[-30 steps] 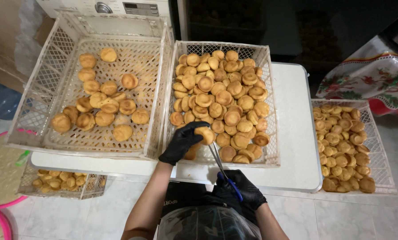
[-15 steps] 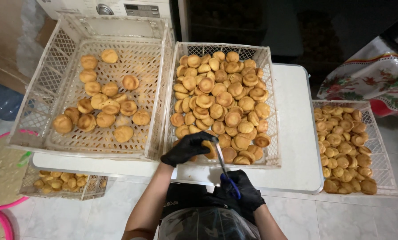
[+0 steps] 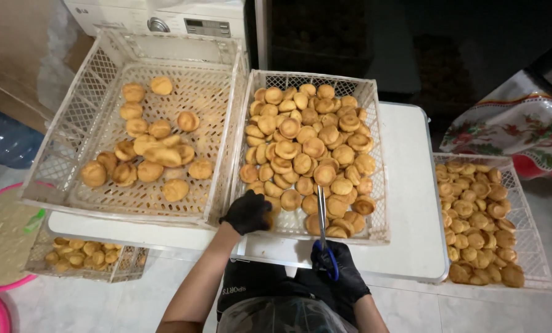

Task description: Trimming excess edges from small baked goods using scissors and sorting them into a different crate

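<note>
Both my hands wear black gloves. My left hand (image 3: 249, 211) is closed around a round golden pastry puff at the near left corner of the middle white mesh crate (image 3: 374, 160), which is piled with puffs (image 3: 307, 145). My right hand (image 3: 340, 270) grips blue-handled scissors (image 3: 323, 231) just in front of that crate, the blades pointing up over its near rim toward the puffs. The left crate (image 3: 72, 142) holds a looser scatter of puffs (image 3: 152, 151).
A white table (image 3: 411, 185) carries both crates. A third crate (image 3: 526, 216) of puffs sits lower on the right, a fourth (image 3: 115, 268) under the table's left end. Pink basins (image 3: 4, 287) stand on the floor at left, a white appliance (image 3: 183, 15) behind, a patterned cloth (image 3: 522, 132) at right.
My left hand slid down to the crate's near left corner with a puff. The scissors in my right hand have turned more upright.
</note>
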